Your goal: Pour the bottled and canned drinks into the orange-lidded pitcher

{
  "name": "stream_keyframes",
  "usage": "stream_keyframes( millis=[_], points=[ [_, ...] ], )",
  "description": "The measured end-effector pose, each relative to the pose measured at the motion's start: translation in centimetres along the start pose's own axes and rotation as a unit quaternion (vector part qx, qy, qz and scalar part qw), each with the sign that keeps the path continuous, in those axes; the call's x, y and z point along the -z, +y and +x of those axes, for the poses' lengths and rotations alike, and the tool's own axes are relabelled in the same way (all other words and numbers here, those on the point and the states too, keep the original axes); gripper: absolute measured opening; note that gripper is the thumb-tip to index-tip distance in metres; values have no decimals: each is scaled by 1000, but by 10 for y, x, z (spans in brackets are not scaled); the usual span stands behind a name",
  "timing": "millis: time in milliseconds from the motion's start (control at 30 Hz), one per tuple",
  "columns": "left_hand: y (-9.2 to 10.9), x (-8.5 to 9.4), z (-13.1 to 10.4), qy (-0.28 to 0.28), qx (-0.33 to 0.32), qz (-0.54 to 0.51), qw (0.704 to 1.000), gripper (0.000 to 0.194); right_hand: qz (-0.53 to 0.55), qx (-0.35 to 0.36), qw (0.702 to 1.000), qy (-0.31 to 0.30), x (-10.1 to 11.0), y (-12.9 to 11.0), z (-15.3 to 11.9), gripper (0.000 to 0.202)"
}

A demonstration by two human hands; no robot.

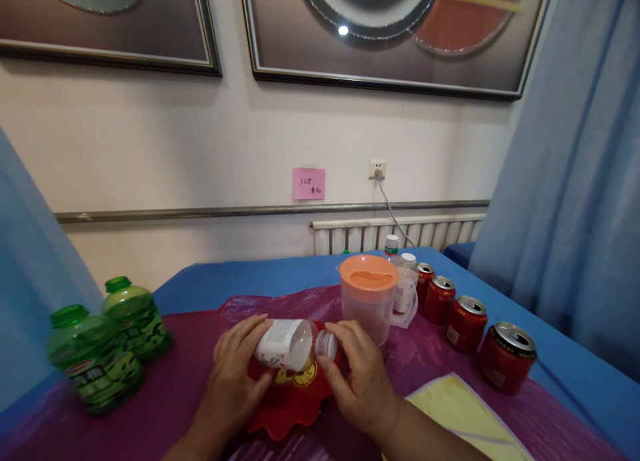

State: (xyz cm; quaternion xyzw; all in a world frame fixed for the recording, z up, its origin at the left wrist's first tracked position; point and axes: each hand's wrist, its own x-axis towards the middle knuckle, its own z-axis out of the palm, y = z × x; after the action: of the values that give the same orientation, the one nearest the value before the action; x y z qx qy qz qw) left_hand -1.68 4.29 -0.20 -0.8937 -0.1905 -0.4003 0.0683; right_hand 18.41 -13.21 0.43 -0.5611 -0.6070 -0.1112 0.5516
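Note:
A clear bottle [286, 344] with a white label lies on its side above a red scalloped tray [287, 411] with yellow figures on it. My left hand [237, 371] is wrapped round the bottle's base end. At the other end, my right hand [357, 374] pinches the white cap [326, 345] between thumb and fingers. The cap sits at the bottle's neck; whether it is loose I cannot tell. Just behind my right hand stands a plastic pitcher [367, 311] with an orange lid.
Two green bottles [95, 361] stand at the left. Several red cans [507, 357] line the right side, near two white-capped bottles [409, 274] behind the pitcher. A yellow cloth [463, 407] lies at the front right on the purple sheet [175, 381].

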Motion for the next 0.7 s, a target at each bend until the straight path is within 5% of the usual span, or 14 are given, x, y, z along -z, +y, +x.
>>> stream_keyframes(
  millis=[200,300,500,700],
  points=[
    [2,4,5,19,16,23,999,56,19,46,998,46,7,-5,1,42],
    [2,4,6,24,48,18,998,55,42,12,999,26,13,-13,7,34],
    [3,1,7,-18,157,-30,987,59,14,-184,966,-181,42,-30,-1,18],
    [10,1,8,-54,263,-88,959,68,-113,-205,873,-428,33,-2,-48,30]
  ],
)
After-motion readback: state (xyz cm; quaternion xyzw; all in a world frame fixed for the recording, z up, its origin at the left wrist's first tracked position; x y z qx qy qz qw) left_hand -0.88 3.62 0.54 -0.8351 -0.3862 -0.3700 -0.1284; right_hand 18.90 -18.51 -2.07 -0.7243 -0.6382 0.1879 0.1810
